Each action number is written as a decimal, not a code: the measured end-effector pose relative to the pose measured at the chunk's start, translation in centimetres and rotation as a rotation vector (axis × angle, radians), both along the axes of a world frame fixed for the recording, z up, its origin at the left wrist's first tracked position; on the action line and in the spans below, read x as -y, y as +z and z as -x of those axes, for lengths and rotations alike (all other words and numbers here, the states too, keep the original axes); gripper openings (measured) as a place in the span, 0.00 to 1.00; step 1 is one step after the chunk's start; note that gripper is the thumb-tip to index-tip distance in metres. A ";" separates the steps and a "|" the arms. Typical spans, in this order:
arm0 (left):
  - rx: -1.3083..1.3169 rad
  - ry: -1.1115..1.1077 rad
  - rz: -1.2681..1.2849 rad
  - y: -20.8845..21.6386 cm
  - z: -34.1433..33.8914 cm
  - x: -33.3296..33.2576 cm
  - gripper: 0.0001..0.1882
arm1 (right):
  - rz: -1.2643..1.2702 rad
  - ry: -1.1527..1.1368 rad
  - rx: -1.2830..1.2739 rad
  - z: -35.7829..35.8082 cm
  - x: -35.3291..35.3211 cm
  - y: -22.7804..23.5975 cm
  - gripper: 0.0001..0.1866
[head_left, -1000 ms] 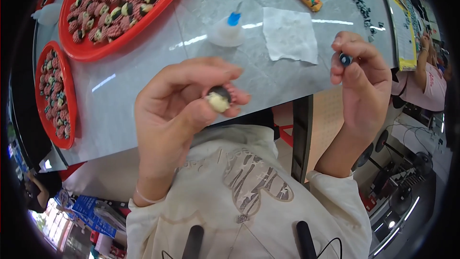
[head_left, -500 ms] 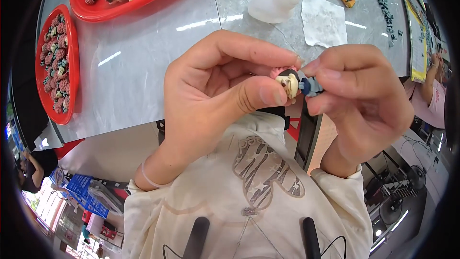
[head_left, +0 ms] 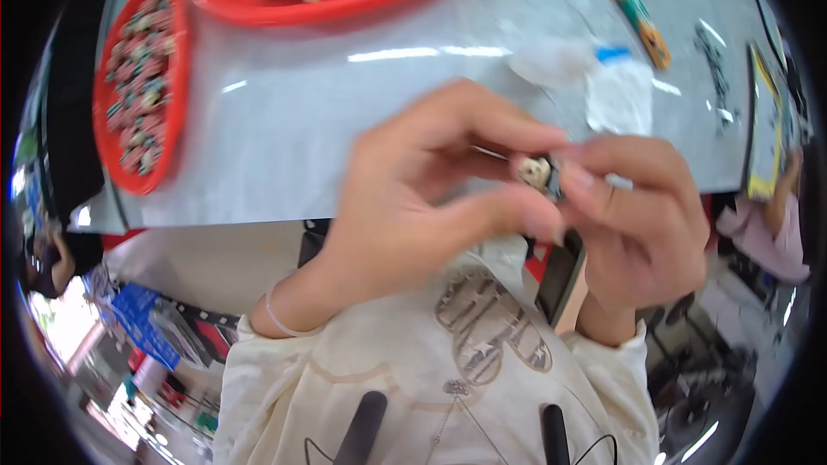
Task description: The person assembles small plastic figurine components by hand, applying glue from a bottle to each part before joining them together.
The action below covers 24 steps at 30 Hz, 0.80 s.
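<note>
In front of my chest, my left hand (head_left: pixel 405 198) pinches a small toy figure's head (head_left: pixel 533 173) between thumb and fingertips. The head has a pale face with dark and pink parts. My right hand (head_left: pixel 642 220) closes its thumb and fingers on the figure's grey-blue body (head_left: pixel 555 181), directly beside the head. Both hands are blurred, and fingertips cover much of the body, so I cannot tell whether the two parts are joined.
Two red trays full of small pink figure pieces, a large one (head_left: pixel 284 15) and a narrower one (head_left: pixel 180 77), stand at the left. Beyond my right hand lie a white bottle (head_left: pixel 551 65) with blue tip, white cloth (head_left: pixel 618 103), green-orange tube (head_left: pixel 639 23), grey pieces (head_left: pixel 715 69) and yellow-edged tray (head_left: pixel 760 181).
The view has shifted, so the tabletop things sit lower and further right. My right fingers now cover more of the grey-blue body, and the figure has turned slightly. Both hands keep their hold.
</note>
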<state>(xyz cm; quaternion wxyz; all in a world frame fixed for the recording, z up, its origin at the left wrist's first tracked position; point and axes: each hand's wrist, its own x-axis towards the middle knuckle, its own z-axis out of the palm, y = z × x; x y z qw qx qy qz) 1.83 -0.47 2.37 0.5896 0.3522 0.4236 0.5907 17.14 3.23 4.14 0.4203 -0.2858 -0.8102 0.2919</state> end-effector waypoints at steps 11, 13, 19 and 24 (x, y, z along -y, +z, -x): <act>-1.194 0.242 0.024 3.2 16.2 1.3 0.13 | -0.038 -0.225 0.042 -2.5 0.5 -1.3 0.17; -1.525 0.159 0.003 3.6 18.0 1.6 0.13 | -0.021 -0.225 0.039 -2.3 0.2 -1.2 0.16; -1.594 0.271 0.051 5.8 17.7 -1.0 0.10 | 0.048 -0.200 -0.029 -2.6 0.0 -1.4 0.13; -1.682 -0.042 -0.316 5.2 14.4 -7.0 0.07 | 0.114 -0.261 -0.080 -2.7 -0.4 -1.3 0.07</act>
